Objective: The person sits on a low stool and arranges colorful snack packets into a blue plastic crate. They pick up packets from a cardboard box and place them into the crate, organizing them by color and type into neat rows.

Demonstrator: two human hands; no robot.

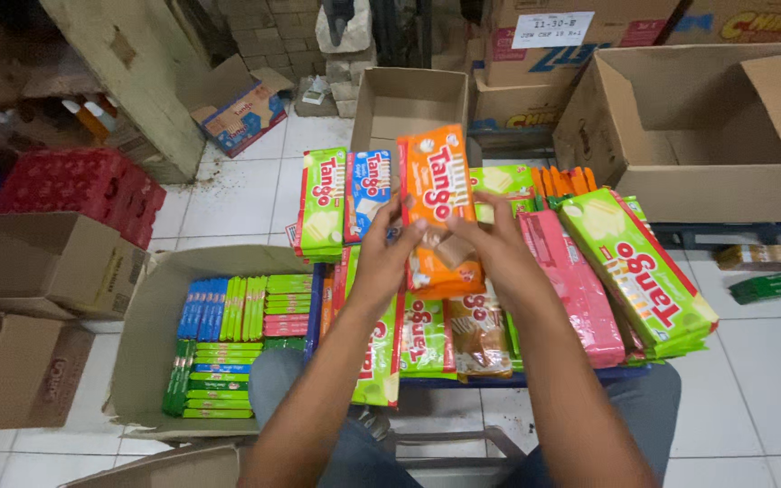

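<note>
Left hand [383, 258], right hand [497, 246] clasp orange packet [436, 194] upright

White tiled floor [228, 194] under cardboard boxes [707, 136], red crates [83, 185].

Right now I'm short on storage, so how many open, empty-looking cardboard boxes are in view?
2: one small box straight ahead on the floor behind the stacked packs, one large box at upper right. Others may be hidden.

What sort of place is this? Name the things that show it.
Probably a shop stockroom or small warehouse: open cardboard cartons stand about the tiled floor, a box holds sorted wafer packets, and both hands hold an orange packet.
</note>
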